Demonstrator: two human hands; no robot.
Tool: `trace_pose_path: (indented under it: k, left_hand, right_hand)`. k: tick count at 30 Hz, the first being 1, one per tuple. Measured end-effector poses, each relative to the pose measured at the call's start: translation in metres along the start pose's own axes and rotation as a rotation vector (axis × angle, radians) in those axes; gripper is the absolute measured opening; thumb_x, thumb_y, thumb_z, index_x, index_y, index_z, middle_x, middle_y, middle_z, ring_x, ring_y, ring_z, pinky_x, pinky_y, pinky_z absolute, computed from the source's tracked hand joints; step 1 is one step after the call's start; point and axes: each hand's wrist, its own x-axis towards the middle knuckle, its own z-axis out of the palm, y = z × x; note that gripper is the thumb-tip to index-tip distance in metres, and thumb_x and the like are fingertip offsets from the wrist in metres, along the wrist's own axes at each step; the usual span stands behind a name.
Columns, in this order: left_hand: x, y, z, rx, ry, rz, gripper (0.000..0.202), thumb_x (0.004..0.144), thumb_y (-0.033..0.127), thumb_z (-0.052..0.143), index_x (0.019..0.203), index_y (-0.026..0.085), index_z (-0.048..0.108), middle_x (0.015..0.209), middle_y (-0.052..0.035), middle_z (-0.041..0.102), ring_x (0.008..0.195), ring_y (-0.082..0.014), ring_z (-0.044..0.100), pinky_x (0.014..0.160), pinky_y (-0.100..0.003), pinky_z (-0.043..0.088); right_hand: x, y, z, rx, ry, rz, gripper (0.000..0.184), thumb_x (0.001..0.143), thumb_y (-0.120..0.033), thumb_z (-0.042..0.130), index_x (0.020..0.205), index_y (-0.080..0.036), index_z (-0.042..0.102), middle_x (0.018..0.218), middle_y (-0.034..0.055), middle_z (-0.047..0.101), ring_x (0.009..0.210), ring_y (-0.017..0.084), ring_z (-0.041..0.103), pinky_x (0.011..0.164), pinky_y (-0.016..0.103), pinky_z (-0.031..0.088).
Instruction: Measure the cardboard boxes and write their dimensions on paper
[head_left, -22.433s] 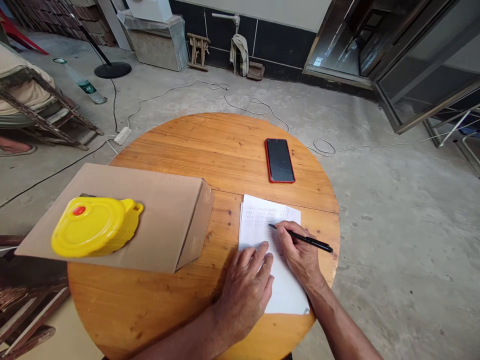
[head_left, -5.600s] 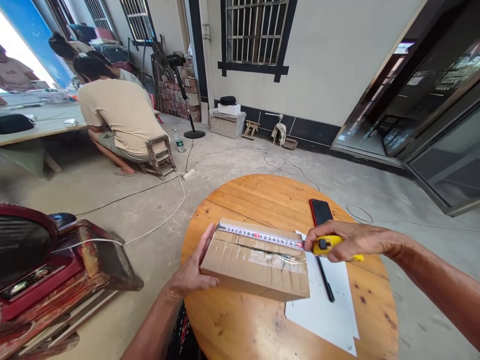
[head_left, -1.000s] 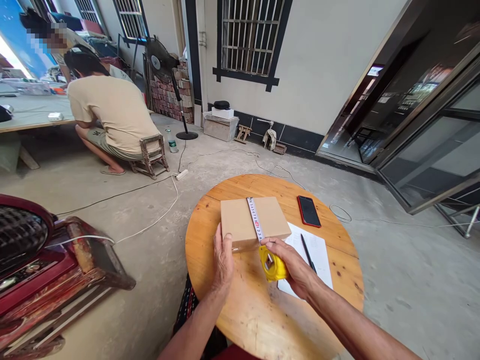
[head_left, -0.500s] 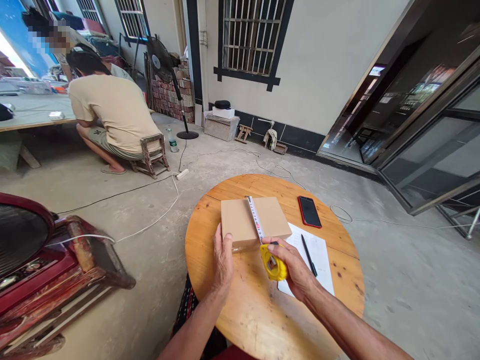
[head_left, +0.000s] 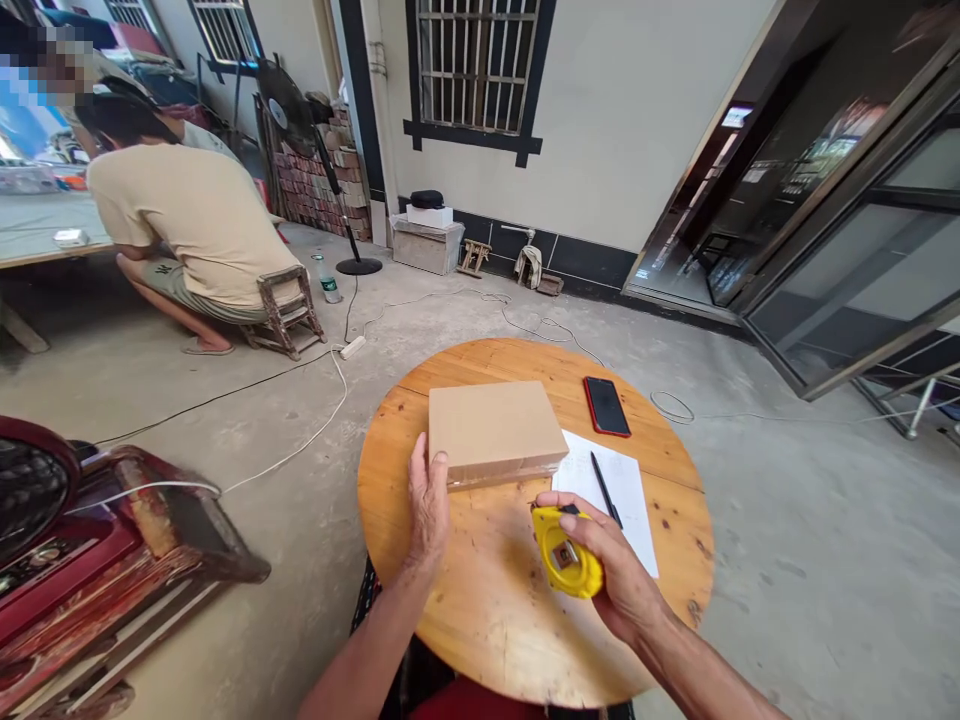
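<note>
Tape measure (head_left: 564, 550) in right hand (head_left: 611, 565), cardboard box (head_left: 495, 425)

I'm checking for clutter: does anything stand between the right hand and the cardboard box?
Nothing visible stands in the way: between the right hand, holding the yellow tape measure, and the cardboard box, only the wooden tabletop and flat paper show.

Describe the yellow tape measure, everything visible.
The tape measure has a rounded, glossy yellow case, plastic by its look, with a silvery metal piece on its side and a dark part by the thumb. The right hand grips it, tilted, apart from the cardboard box. No extended blade shows.
</note>
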Motion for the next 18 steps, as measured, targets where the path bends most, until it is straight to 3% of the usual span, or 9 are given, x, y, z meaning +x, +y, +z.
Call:
trace_pose_path:
  k: [4,6,8,9,11,14,18]
  left_hand:
    - [-0.030,0.004,-0.019,0.109,0.063,0.212,0.057,0.098,0.044,0.046,0.151,0.025,0.033,0.161,-0.0058,0.029,0.149,-0.0237,0.025,0.122,-0.038,0.020]
    - [-0.051,-0.001,-0.032,0.129,0.013,0.281,0.052,0.095,0.045,0.051,0.143,0.025,0.046,0.152,-0.0078,0.043,0.142,-0.0259,0.037,0.121,-0.041,0.025]
    - [-0.073,-0.011,-0.043,0.117,-0.234,0.141,0.043,0.090,0.049,0.058,0.125,0.024,0.063,0.130,-0.0099,0.063,0.125,-0.0290,0.055,0.111,-0.043,0.040]
    - [-0.084,-0.016,-0.046,0.097,-0.369,0.026,0.040,0.088,0.051,0.061,0.116,0.024,0.069,0.121,-0.0105,0.067,0.116,-0.0301,0.060,0.105,-0.043,0.046]
    - [-0.102,-0.026,-0.049,0.008,-0.534,-0.237,0.039,0.086,0.055,0.063,0.108,0.024,0.073,0.114,-0.0108,0.070,0.107,-0.0302,0.064,0.092,-0.042,0.054]
    - [-0.121,-0.032,-0.048,-0.208,-0.634,-0.522,0.046,0.084,0.061,0.062,0.106,0.022,0.073,0.107,-0.0119,0.070,0.091,-0.0274,0.068,0.072,-0.038,0.058]
    - [-0.132,-0.028,-0.047,-0.320,-0.736,-0.642,0.049,0.082,0.058,0.068,0.106,0.016,0.072,0.099,-0.0106,0.069,0.080,-0.0214,0.067,0.064,-0.030,0.055]
  right_hand:
    - [-0.015,0.007,-0.009,-0.059,-0.085,-0.004,0.048,0.065,-0.050,0.077,0.104,-0.023,0.067,0.087,0.0023,0.065,0.074,0.019,0.055,0.065,0.029,0.038]
    - [-0.022,0.013,-0.011,-0.083,-0.137,-0.012,0.052,0.065,-0.050,0.076,0.109,-0.025,0.065,0.095,0.0033,0.067,0.080,0.021,0.056,0.069,0.030,0.040]
    - [-0.027,0.021,-0.012,-0.126,-0.177,-0.026,0.056,0.064,-0.048,0.076,0.113,-0.026,0.063,0.101,0.0039,0.067,0.085,0.022,0.057,0.072,0.031,0.041]
    - [-0.028,0.025,-0.012,-0.164,-0.194,-0.032,0.055,0.064,-0.047,0.076,0.113,-0.025,0.063,0.100,0.0038,0.066,0.085,0.022,0.057,0.072,0.031,0.042]
    - [-0.030,0.036,-0.011,-0.260,-0.237,-0.034,0.049,0.066,-0.041,0.073,0.110,-0.024,0.063,0.093,0.0028,0.065,0.082,0.022,0.057,0.072,0.032,0.043]
    - [-0.032,0.052,-0.007,-0.395,-0.321,-0.117,0.041,0.065,-0.028,0.069,0.106,-0.024,0.064,0.096,0.0029,0.063,0.088,0.024,0.059,0.079,0.035,0.046]
    - [-0.036,0.071,-0.002,-0.547,-0.356,-0.281,0.041,0.061,-0.016,0.069,0.101,-0.024,0.067,0.112,0.0064,0.059,0.107,0.027,0.058,0.093,0.038,0.047]
